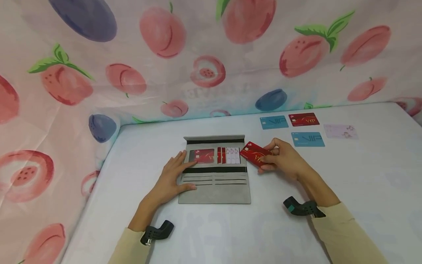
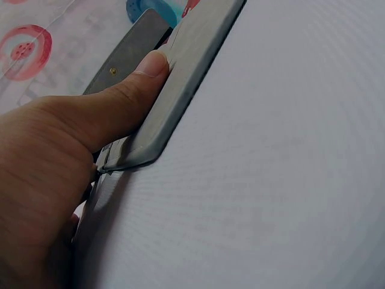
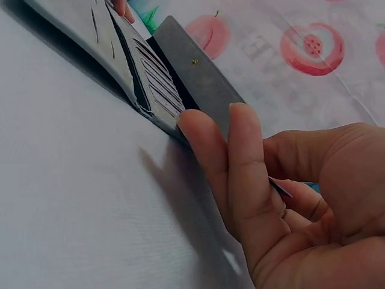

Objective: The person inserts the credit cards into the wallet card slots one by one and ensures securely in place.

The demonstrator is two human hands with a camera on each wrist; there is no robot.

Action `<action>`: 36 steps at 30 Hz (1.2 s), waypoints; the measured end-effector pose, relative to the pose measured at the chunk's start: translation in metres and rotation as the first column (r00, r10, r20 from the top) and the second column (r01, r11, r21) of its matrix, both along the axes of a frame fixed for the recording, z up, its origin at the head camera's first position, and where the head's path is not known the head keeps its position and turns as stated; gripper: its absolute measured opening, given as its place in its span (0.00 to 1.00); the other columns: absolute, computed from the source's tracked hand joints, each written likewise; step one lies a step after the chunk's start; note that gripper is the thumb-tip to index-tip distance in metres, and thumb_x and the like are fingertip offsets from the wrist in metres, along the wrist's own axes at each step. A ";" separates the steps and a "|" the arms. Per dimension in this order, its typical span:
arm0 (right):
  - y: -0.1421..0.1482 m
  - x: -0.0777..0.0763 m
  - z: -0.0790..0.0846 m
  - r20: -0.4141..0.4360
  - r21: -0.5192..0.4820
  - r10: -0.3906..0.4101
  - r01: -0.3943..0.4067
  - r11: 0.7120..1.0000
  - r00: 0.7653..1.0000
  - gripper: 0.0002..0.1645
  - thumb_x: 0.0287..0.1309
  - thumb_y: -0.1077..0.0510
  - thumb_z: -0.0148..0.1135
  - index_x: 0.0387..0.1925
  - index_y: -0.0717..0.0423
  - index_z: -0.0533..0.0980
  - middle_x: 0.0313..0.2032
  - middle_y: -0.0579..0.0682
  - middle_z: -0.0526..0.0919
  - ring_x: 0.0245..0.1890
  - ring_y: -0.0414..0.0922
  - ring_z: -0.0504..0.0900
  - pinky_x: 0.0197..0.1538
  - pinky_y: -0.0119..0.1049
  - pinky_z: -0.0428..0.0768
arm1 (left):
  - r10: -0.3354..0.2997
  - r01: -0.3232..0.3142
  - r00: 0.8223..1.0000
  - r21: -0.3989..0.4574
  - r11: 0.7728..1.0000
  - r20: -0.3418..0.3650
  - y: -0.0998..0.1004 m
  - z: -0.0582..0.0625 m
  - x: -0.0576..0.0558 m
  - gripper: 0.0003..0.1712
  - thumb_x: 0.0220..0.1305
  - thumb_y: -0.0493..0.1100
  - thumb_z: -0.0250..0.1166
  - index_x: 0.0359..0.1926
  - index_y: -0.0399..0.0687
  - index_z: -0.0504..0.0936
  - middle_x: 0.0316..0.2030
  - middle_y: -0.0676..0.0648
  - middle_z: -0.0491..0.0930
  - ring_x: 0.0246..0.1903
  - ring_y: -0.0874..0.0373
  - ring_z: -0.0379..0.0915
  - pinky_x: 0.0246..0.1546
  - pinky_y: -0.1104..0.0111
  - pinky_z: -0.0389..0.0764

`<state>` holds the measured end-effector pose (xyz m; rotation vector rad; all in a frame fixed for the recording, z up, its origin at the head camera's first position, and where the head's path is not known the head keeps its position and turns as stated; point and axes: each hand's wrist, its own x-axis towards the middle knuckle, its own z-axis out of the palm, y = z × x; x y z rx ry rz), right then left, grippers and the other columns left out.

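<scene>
A long grey wallet (image 1: 214,196) lies unfolded on the white table, its flap raised along the far side. In its upper part sit a red card (image 1: 203,156) behind a clear window and several patterned cards (image 1: 233,155) in slots. My left hand (image 1: 169,179) rests on the wallet's left edge, fingers extended and thumb (image 2: 135,90) on the lower panel. Just beyond the wallet's right edge, my right hand (image 1: 286,159) pinches a red VIP card (image 1: 252,151), tilted, its corner close to the slots. The right wrist view shows only a sliver of this card (image 3: 280,188) between the fingers.
At the back right of the table lie two blue VIP cards (image 1: 274,122), another red VIP card (image 1: 304,119) and a pale pink card (image 1: 341,131). A fruit-printed cloth (image 1: 244,69) hangs behind the table and along its left side.
</scene>
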<state>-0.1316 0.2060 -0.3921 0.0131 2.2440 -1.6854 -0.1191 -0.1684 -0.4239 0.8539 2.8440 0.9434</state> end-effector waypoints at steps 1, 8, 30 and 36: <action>0.000 0.000 -0.001 0.002 -0.015 0.003 -0.003 1.000 1.000 0.23 0.62 0.64 0.61 0.52 0.67 0.62 0.55 0.72 0.71 0.34 0.53 0.86 0.40 0.36 0.83 | -0.001 0.001 1.000 -0.001 1.000 -0.004 0.000 0.000 0.000 0.43 0.49 0.54 0.75 0.65 0.49 0.71 0.72 0.38 0.49 0.72 0.46 0.37 0.69 0.49 0.37; -0.014 -0.001 -0.006 -0.055 0.025 -0.024 0.025 0.999 0.998 0.22 0.60 0.63 0.63 0.51 0.65 0.64 0.51 0.68 0.73 0.42 0.57 0.82 0.43 0.41 0.82 | 0.018 -0.018 1.000 -0.005 1.000 0.003 0.002 0.001 0.000 0.43 0.48 0.53 0.75 0.65 0.49 0.72 0.72 0.38 0.50 0.72 0.46 0.37 0.69 0.50 0.38; -0.014 0.005 0.001 -0.171 0.298 0.076 -0.022 0.954 0.982 0.21 0.63 0.63 0.60 0.56 0.64 0.72 0.28 0.57 0.77 0.20 0.46 0.81 0.30 0.33 0.78 | 0.032 -0.031 0.999 -0.024 0.999 0.024 0.001 -0.004 -0.003 0.43 0.49 0.53 0.75 0.66 0.52 0.71 0.73 0.41 0.48 0.73 0.50 0.35 0.70 0.53 0.36; -0.023 0.006 0.000 -0.251 0.390 0.058 0.046 0.920 0.966 0.21 0.63 0.63 0.59 0.57 0.62 0.73 0.34 0.59 0.78 0.20 0.43 0.78 0.30 0.34 0.75 | 0.036 -0.036 0.999 -0.026 0.999 0.031 0.001 -0.002 -0.001 0.43 0.49 0.54 0.75 0.66 0.51 0.71 0.73 0.41 0.48 0.73 0.49 0.35 0.70 0.53 0.35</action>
